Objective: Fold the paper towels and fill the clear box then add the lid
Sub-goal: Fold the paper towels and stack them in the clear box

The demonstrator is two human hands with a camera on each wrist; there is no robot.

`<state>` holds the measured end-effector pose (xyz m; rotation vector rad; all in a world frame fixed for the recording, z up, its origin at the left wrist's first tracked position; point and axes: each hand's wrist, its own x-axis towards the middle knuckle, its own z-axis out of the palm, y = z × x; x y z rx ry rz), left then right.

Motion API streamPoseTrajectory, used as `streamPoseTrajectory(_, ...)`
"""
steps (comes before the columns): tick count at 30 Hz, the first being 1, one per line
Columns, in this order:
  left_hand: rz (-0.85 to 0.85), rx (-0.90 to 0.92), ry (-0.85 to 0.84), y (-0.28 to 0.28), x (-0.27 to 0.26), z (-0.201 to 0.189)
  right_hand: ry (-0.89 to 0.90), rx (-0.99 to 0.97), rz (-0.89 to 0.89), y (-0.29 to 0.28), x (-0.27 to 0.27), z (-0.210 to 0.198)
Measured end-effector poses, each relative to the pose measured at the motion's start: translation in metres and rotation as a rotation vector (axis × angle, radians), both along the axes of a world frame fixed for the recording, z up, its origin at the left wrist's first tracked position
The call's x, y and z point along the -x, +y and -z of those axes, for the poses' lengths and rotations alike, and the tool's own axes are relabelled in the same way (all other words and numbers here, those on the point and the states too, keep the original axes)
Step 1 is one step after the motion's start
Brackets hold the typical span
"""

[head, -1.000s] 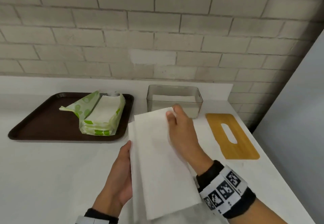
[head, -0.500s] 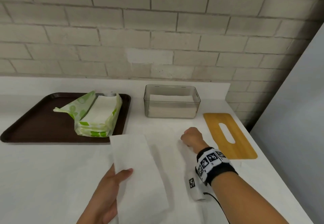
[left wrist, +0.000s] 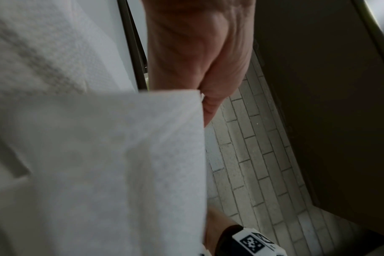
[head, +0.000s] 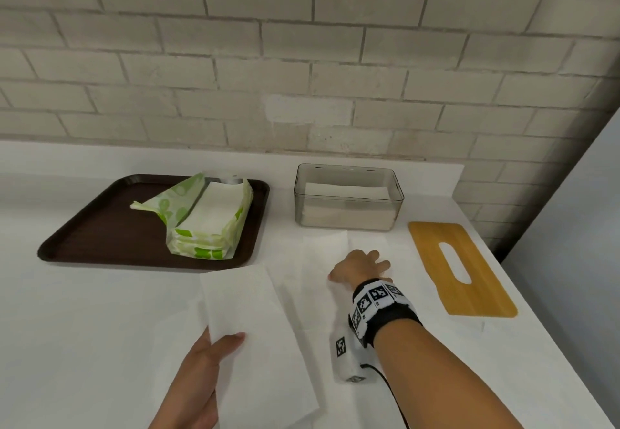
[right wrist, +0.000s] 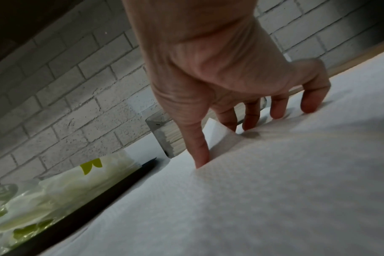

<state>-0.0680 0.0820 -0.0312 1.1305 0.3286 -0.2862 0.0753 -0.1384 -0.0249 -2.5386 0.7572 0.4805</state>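
A white paper towel point(head: 295, 301) lies spread on the white counter, its left half point(head: 255, 338) folded up and over. My left hand point(head: 221, 344) pinches that flap near its front edge, thumb on top; the left wrist view shows the towel point(left wrist: 99, 155) draped across the palm point(left wrist: 197, 52). My right hand point(head: 362, 264) presses spread fingertips point(right wrist: 248, 121) onto the towel's far part point(right wrist: 274, 190). The clear box point(head: 349, 220) stands behind it, holding a stack of folded towels. The wooden lid point(head: 459, 267) with a slot lies flat to the right.
A dark brown tray point(head: 100, 227) at the left carries an opened green-and-white pack of paper towels point(head: 208, 220). A brick wall closes the back, and the counter's edge runs down the right side beyond the lid. The pack point(right wrist: 55, 187) and tray rim point(right wrist: 99, 199) also show in the right wrist view.
The towel has come down from the air onto the counter. My right hand let go of its top edge, moved right and away, and now presses it with spread fingers. The left hand keeps the flap.
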Motion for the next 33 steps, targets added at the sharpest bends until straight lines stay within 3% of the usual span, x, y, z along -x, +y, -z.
streamPoseTrajectory(3,-0.025,0.038,0.016,0.000,-0.001,0.001,-0.107,-0.034,0.005,0.004,-0.001,0.002)
streamPoseTrajectory(7,-0.054,0.099,0.038,0.001,-0.005,-0.004,-0.459,-0.382,0.050,-0.003,0.000,0.000)
streamPoseTrajectory(11,-0.059,0.099,0.057,-0.003,-0.007,-0.007,-0.688,-0.209,0.058,-0.012,0.005,-0.010)
streamPoseTrajectory(18,-0.016,0.117,0.078,-0.014,-0.011,-0.010,-0.546,-0.137,-0.015,-0.023,0.010,0.001)
streamPoseTrajectory(21,-0.024,0.112,0.076,-0.013,-0.012,-0.013,-0.643,-0.186,-0.104,-0.026,0.012,-0.009)
streamPoseTrajectory(24,-0.029,0.125,0.079,-0.011,-0.015,-0.017,-0.839,-0.573,-0.021,-0.031,0.020,-0.045)
streamPoseTrajectory(27,-0.031,0.160,0.114,-0.011,-0.020,-0.020,-0.808,-1.102,0.024,-0.030,0.043,-0.088)
streamPoseTrajectory(29,-0.024,0.175,0.116,-0.014,-0.024,-0.024,-0.793,-1.237,-0.075,-0.027,0.061,-0.103)
streamPoseTrajectory(31,-0.001,0.188,0.099,-0.021,-0.029,-0.030,-0.727,-1.188,-0.150,-0.018,0.076,-0.105)
streamPoseTrajectory(33,0.006,0.189,0.074,-0.031,-0.033,-0.036,-0.667,-0.970,-0.190,-0.005,0.085,-0.092)
